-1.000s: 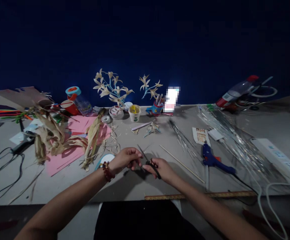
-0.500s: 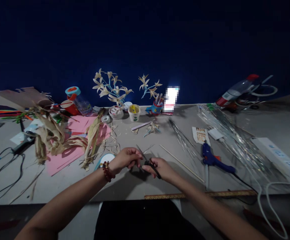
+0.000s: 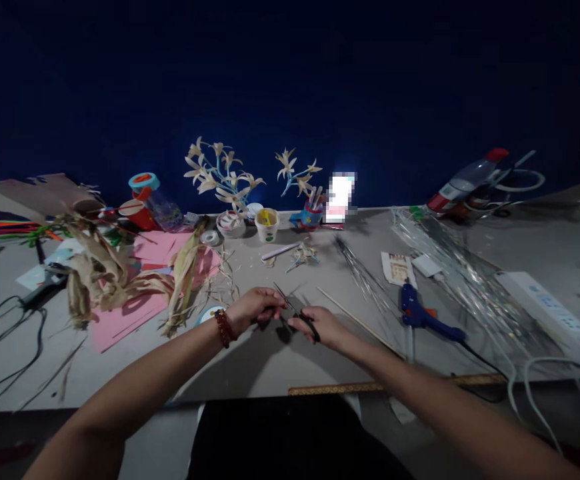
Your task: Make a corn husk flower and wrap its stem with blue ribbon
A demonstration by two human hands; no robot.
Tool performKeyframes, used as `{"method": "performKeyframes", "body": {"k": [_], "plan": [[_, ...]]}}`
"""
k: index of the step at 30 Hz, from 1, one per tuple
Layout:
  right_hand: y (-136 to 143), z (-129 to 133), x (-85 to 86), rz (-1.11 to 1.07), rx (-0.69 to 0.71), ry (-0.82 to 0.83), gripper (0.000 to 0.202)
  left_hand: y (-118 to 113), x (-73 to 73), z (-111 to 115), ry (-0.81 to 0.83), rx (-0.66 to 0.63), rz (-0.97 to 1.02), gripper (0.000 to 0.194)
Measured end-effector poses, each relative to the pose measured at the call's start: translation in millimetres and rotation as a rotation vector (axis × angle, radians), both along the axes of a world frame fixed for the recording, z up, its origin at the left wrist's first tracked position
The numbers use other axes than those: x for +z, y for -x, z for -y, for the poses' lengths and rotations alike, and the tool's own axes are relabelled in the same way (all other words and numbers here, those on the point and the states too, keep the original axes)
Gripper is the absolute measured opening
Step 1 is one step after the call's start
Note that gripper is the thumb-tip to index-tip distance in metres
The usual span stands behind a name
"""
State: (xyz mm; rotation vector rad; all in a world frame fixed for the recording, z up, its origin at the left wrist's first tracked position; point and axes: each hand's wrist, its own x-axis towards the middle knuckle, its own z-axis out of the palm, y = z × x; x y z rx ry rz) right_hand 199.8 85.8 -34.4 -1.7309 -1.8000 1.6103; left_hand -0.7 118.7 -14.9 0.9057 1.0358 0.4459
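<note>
My right hand (image 3: pixel 324 327) grips a pair of dark-handled scissors (image 3: pixel 312 328), with the blades angled up and left towards my other hand. Close beside the blades, my left hand (image 3: pixel 257 308) is closed in a pinch; whatever lies between its fingertips is too small to name. A red bead bracelet (image 3: pixel 224 328) circles the left wrist. Beyond the hands lies a small bunch of pale petals with blue stems (image 3: pixel 303 255). A thin pale stick (image 3: pixel 355 319) rests to the right of my right hand.
Dried corn husks (image 3: pixel 103 267) and pink paper (image 3: pixel 120 327) spread over the left side. Husk flowers (image 3: pixel 220 175) stand at the back near a white cup (image 3: pixel 268 230). A blue glue gun (image 3: pixel 427 317), wires (image 3: pixel 365 277) and a power strip (image 3: pixel 545 310) lie rightward.
My left hand has risen slightly and the right hand with the scissors has shifted a little up and left. The left wrist has turned slightly. The view has moved a little.
</note>
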Motion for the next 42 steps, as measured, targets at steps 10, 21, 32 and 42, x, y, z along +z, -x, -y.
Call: {"method": "performKeyframes", "body": {"k": [10, 21, 32, 42], "plan": [[-1.2, -8.1, -0.4, 0.018, 0.053, 0.137, 0.041, -0.4, -14.7, -4.0, 0.071, -0.003, -0.019, 0.012], [1.5, -9.5, 11.8, 0.032, 0.017, 0.178, 0.042, -3.4, -13.2, -8.4, 0.089, -0.043, -0.005, 0.01], [6.0, -14.0, 22.0, 0.065, -0.014, 0.266, 0.04, 0.6, -27.6, -17.7, 0.16, -0.095, -0.109, 0.03], [1.0, -23.5, 22.0, 0.023, 0.04, 0.415, 0.058, -2.8, -24.0, -16.9, 0.121, -0.074, -0.06, 0.02]]}}
